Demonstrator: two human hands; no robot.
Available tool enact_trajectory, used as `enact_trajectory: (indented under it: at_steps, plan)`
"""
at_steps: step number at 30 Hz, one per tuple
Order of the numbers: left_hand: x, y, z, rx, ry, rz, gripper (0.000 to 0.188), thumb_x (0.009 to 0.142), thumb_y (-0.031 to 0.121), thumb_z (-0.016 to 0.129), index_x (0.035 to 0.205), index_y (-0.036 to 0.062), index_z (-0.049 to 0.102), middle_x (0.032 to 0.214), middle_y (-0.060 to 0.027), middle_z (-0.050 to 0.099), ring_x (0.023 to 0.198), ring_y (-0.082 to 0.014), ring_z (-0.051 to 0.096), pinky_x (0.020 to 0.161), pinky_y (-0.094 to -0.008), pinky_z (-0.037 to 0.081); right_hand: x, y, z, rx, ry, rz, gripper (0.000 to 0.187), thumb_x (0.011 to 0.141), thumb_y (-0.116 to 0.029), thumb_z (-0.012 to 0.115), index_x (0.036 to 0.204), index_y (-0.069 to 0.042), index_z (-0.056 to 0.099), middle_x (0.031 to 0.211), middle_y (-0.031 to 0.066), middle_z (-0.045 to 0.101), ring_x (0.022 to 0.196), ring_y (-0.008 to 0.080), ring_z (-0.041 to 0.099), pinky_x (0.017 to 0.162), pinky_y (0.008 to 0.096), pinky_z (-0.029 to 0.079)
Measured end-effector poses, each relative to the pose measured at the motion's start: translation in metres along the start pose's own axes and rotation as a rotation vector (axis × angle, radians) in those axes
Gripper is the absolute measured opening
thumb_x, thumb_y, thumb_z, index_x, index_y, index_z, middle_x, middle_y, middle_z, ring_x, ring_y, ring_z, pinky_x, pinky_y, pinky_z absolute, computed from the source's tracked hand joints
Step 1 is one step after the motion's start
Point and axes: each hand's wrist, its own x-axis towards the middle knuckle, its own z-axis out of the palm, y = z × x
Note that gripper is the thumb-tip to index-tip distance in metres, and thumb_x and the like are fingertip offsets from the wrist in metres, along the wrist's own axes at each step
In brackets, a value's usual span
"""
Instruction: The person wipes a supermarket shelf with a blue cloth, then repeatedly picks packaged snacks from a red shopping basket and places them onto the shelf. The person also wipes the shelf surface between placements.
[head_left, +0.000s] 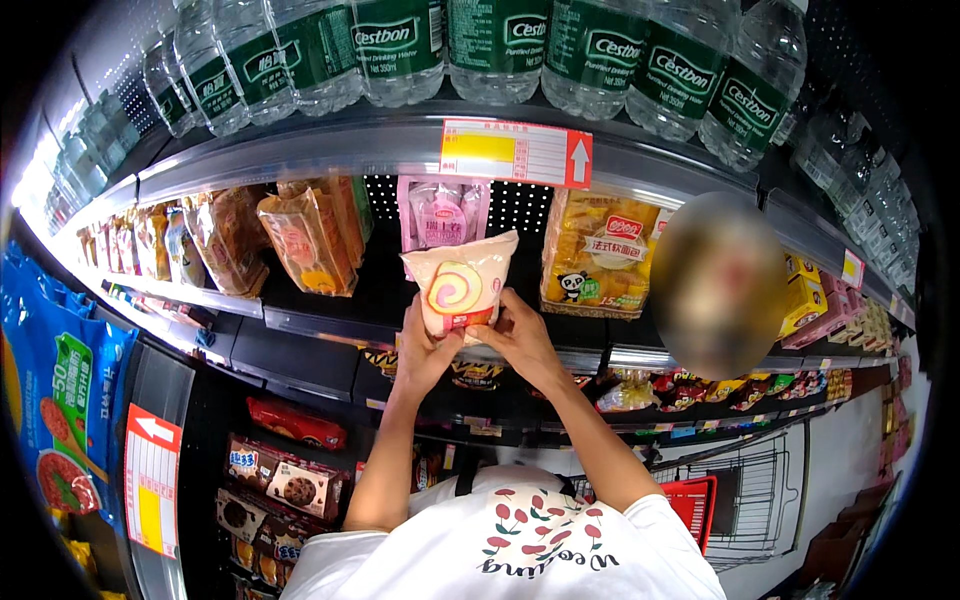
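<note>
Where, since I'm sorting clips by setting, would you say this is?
Most likely a supermarket or similar shop: rows of green-labelled water bottles line the upper shelf, a price tag with a red arrow sits on its edge, and packaged bread stands below.

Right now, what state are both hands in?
Left hand: closed, holding the cream plastic pouch with a yellow-and-pink swirl at its lower left.
Right hand: closed, holding the same pouch at its lower right.

There are two hands (428,348) (522,338), one swirl-printed packet (462,282), two arrow cards (516,154) (152,482) and one wire cart (738,492).
</note>
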Motion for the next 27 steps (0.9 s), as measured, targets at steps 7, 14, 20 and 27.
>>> enact_trajectory:
  at_steps: [7,14,20,27]
  plan:
    - [0.04,0.026,0.0,0.262,0.076,-0.001,0.068,0.086,0.002,0.074,0.147,0.0023,0.044,0.132,-0.011,0.058,0.117,-0.0186,0.059,0.096,-0.033,0.05,0.044,0.024,0.02,-0.078,0.178,-0.081,0.041,0.086,-0.022,0.082,0.117,-0.003,0.062,0.087,0.006,0.068,0.067,0.0111,0.059,0.061,0.0294,0.05]
    - [0.041,-0.023,-0.01,0.427,0.156,0.097,0.078,0.088,0.005,0.069,0.156,0.0024,0.032,0.148,-0.0217,0.047,0.132,-0.0395,0.049,0.11,-0.0459,0.04,0.059,0.053,0.046,-0.043,0.24,-0.1,0.042,0.088,-0.017,0.079,0.121,0.001,0.059,0.101,0.0125,0.069,0.077,0.0179,0.066,0.069,0.0307,0.054]
    - [0.038,-0.027,-0.012,0.402,0.15,0.077,0.074,0.091,0.003,0.065,0.157,0.0025,0.031,0.152,-0.0209,0.045,0.132,-0.0388,0.049,0.109,-0.0448,0.041,0.058,0.054,0.051,-0.042,0.188,-0.02,0.039,0.089,-0.015,0.078,0.118,0.002,0.059,0.106,0.0131,0.067,0.08,0.0181,0.067,0.071,0.0318,0.056]
    - [0.034,-0.018,-0.004,0.583,0.221,0.229,0.071,0.095,0.003,0.062,0.159,0.0044,0.031,0.155,-0.0169,0.042,0.133,-0.0289,0.047,0.106,-0.0386,0.042,0.045,0.063,0.043,-0.023,0.209,-0.109,0.05,0.091,-0.013,0.076,0.133,-0.005,0.051,0.119,0.0148,0.061,0.08,0.0182,0.065,0.071,0.0317,0.056]
